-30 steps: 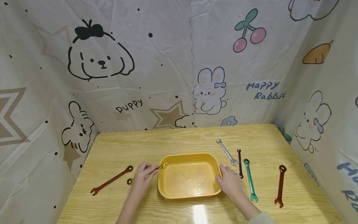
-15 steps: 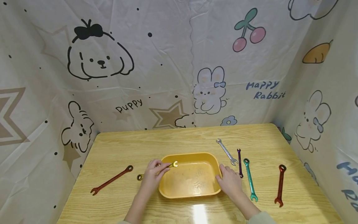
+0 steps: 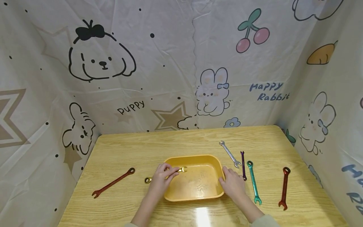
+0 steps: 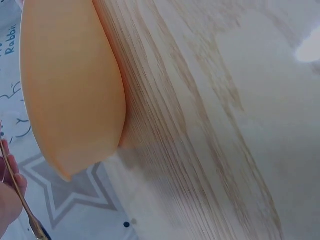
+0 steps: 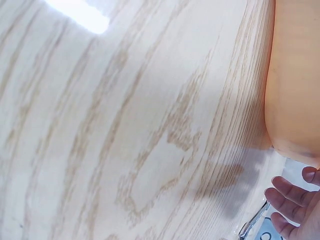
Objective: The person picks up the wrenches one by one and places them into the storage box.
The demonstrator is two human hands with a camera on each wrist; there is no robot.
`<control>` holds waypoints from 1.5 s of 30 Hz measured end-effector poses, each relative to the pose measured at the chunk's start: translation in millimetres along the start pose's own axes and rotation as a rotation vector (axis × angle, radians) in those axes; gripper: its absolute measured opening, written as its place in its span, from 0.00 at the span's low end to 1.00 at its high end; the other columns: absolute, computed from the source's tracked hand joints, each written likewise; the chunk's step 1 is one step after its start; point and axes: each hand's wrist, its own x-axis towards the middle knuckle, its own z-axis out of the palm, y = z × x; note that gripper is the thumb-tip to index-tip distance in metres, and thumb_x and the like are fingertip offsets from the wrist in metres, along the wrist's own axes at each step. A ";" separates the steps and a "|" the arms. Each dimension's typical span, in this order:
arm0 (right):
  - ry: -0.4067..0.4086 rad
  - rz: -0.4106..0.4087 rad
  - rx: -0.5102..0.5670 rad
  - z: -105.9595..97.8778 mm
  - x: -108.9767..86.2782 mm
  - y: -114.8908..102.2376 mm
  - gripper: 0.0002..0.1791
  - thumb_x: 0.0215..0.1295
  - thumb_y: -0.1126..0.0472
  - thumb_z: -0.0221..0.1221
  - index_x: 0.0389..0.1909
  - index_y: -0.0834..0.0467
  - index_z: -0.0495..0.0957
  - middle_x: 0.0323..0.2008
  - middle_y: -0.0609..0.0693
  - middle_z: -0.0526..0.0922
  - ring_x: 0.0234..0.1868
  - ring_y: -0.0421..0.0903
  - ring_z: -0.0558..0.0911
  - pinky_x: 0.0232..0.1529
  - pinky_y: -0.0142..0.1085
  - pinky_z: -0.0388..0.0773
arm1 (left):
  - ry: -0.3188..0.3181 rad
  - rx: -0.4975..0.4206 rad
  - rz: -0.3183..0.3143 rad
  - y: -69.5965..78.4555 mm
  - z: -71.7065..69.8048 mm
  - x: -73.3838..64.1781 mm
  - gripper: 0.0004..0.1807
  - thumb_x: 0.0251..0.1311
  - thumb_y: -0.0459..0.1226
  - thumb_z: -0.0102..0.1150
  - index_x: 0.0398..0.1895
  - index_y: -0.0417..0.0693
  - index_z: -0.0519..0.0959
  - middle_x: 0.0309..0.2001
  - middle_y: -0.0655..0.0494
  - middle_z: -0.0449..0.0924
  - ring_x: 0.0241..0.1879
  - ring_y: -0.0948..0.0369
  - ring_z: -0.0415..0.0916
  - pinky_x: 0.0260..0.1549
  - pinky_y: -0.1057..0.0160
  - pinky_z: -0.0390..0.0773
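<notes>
My left hand (image 3: 162,178) pinches a gold combination wrench (image 3: 182,169) between thumb and fingers over the left side of a yellow plastic basin (image 3: 195,198). The wrench's open end points right above the basin, and its ring end sticks out left behind the hand. Its middle is hidden by the fingers. In the left wrist view the gold wrench (image 4: 22,200) shows at the lower left beside the basin's wall (image 4: 75,90). My right hand (image 3: 233,184) holds the basin's right rim, thumb at the inner side; the right wrist view shows several fingers (image 5: 290,205) outside the wall.
Right of the basin lie a silver wrench (image 3: 230,154), a purple wrench (image 3: 243,165), a green wrench (image 3: 254,183) and a red wrench (image 3: 285,188). Another red wrench (image 3: 113,183) lies at the left. A printed cloth (image 3: 170,63) surrounds the wooden table (image 3: 141,145).
My left hand has carried the gold wrench rightward, from the basin's left rim to over its inside. The right hand stays at the right rim.
</notes>
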 end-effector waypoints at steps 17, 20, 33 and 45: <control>0.003 -0.004 0.001 -1.7 -0.6 -0.4 0.22 0.57 0.55 0.54 0.50 0.62 0.71 0.38 0.58 0.79 0.39 0.57 0.78 0.37 0.52 0.70 | -0.052 0.060 0.040 12.4 19.9 7.0 0.10 0.44 0.35 0.67 0.33 0.53 0.86 0.28 0.61 0.71 0.29 0.67 0.63 0.26 0.72 0.66; 0.002 0.000 -0.001 -1.5 -0.2 -0.5 0.21 0.57 0.54 0.54 0.49 0.61 0.71 0.38 0.58 0.79 0.39 0.57 0.78 0.38 0.52 0.70 | -0.059 0.062 0.040 14.6 23.5 8.3 0.09 0.44 0.36 0.67 0.33 0.53 0.86 0.28 0.62 0.70 0.29 0.67 0.63 0.26 0.73 0.66; 0.005 0.006 0.004 -0.6 -0.1 -0.5 0.21 0.57 0.54 0.54 0.49 0.61 0.71 0.38 0.58 0.79 0.39 0.57 0.78 0.38 0.52 0.71 | -0.067 0.071 0.056 24.4 38.1 12.9 0.08 0.43 0.36 0.68 0.30 0.53 0.85 0.27 0.61 0.70 0.29 0.65 0.64 0.26 0.68 0.66; 0.020 0.001 0.004 -0.7 -0.4 -0.9 0.20 0.56 0.55 0.54 0.47 0.61 0.72 0.36 0.57 0.78 0.37 0.56 0.78 0.36 0.51 0.71 | -0.173 0.083 0.035 31.5 51.1 10.9 0.07 0.50 0.40 0.63 0.33 0.54 0.85 0.30 0.61 0.71 0.31 0.65 0.66 0.29 0.70 0.68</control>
